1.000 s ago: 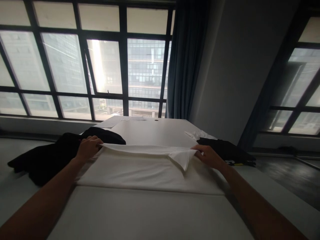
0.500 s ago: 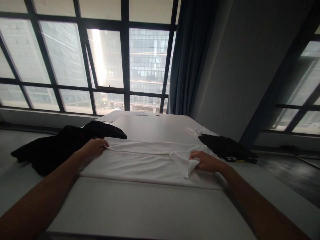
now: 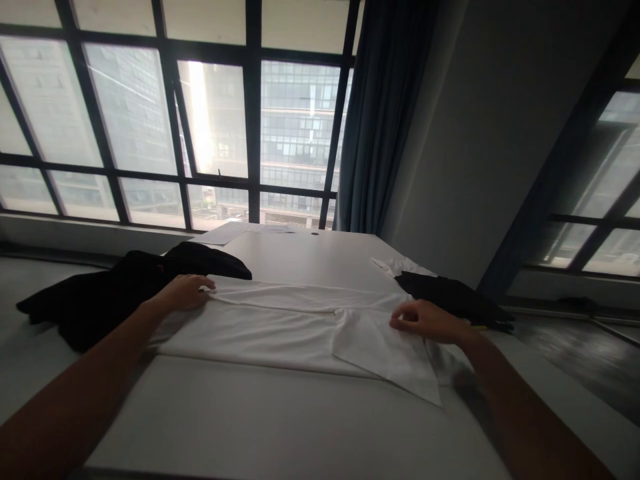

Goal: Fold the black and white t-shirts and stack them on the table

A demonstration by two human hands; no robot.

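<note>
A white garment lies folded into a wide strip across the white table. At its left end my left hand has its fingers closed on the cloth by the upper corner. Over the right end is my right hand, thumb and forefinger curled close together at the fabric; whether they pinch any cloth is too small to tell. Below that hand a loose flap spreads flat, its pointed corner hanging past the garment's near edge.
Black clothing is heaped at the left, beside my left forearm. Another black garment lies at the right, with white cloth behind it. Papers rest at the table's far left edge, before the windows and a blue curtain.
My right hand has moved a little to the right. The flap that was bunched in its fingers now lies spread out, its corner further right and nearer me. My left hand has barely moved.
</note>
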